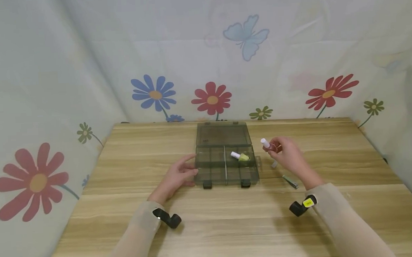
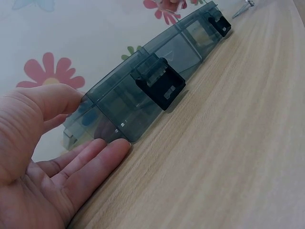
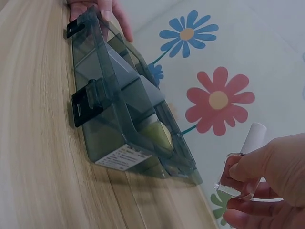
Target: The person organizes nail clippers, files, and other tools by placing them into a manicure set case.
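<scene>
Pinching a small clear bottle (image 1: 267,144) with a white cap, the right hand (image 1: 288,154) hovers just right of the open smoky organizer box (image 1: 225,170), fingers curled around the glass body. It looks light, stiff, slick and breakable, so a grip low on the body seems safest. On the near-left, the left hand (image 1: 176,176) lies with fingers straight against the box's corner, gripping nothing. A yellow-green bottle (image 1: 241,156) rests in a far-right compartment
</scene>
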Demonstrator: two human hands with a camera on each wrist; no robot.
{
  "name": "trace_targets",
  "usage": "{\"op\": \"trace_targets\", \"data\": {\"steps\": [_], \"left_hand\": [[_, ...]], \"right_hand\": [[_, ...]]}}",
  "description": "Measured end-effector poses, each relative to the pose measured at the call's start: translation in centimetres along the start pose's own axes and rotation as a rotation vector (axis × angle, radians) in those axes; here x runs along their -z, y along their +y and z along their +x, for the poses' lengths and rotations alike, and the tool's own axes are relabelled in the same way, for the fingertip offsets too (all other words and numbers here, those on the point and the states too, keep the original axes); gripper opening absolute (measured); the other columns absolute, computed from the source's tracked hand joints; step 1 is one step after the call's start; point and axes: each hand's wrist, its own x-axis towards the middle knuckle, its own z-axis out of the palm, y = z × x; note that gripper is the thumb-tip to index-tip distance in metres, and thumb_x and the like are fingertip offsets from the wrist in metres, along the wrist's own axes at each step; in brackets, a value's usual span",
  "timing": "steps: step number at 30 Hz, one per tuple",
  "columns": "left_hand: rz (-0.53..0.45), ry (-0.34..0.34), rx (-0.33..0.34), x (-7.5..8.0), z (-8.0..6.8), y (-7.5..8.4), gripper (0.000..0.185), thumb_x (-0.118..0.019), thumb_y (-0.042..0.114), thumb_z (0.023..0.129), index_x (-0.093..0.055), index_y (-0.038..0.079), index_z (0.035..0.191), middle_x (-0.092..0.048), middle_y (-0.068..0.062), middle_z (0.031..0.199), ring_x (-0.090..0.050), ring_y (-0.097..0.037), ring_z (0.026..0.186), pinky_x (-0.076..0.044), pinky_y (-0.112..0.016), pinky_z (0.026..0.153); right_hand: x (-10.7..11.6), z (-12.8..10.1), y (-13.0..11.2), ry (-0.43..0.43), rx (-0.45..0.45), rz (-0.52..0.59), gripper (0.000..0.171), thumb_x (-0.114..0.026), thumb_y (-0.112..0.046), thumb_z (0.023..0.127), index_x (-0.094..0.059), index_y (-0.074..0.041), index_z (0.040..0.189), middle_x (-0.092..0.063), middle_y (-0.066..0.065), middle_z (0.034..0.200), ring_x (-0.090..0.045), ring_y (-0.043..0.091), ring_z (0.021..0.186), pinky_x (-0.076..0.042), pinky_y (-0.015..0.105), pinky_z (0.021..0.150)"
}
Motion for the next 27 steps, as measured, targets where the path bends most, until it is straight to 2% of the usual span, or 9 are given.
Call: {"op": "trace_targets", "data": {"steps": [8,16,27], "left_hand": [[-0.003,-0.035,0.001,0.3,0.1,0.0,0.063,-0.064,0.014,0.089,-0.034,0.02,0.144,-0.042,-0.026,0.129,-0.051,-0.038,0.108,-0.056,-0.046,0.071],[0.003,-0.006,-0.013,0.1,0.1,0.0,0.061,-0.066,0.013,0.087,-0.04,0.021,0.141,-0.049,-0.021,0.123,-0.055,-0.032,0.103,-0.056,-0.045,0.068],[0.001,0.0,-0.014,0.1,0.1,-0.2,0.06,-0.067,0.014,0.087,-0.041,0.022,0.141,-0.049,-0.02,0.123,-0.055,-0.032,0.102,-0.056,-0.045,0.068]], "right_hand": [[-0.9,0.7,-1.0,-0.014,0.024,0.013,0.017,-0.068,-0.002,0.083,-0.058,0.003,0.096,-0.055,0.016,0.089,-0.056,0.029,0.077,-0.05,0.039,0.063],[-1.8,1.5,-1.7,-0.012,0.072,0.033,0.018,-0.07,0.0,0.08,-0.059,0.003,0.094,-0.054,0.017,0.09,-0.056,0.028,0.076,-0.051,0.038,0.065],[-3.1,2.6,-2.4,-0.044,0.085,0.036,0.017,-0.07,0.003,0.078,-0.059,0.001,0.09,-0.053,0.016,0.088,-0.055,0.027,0.075,-0.05,0.037,0.066]]}}
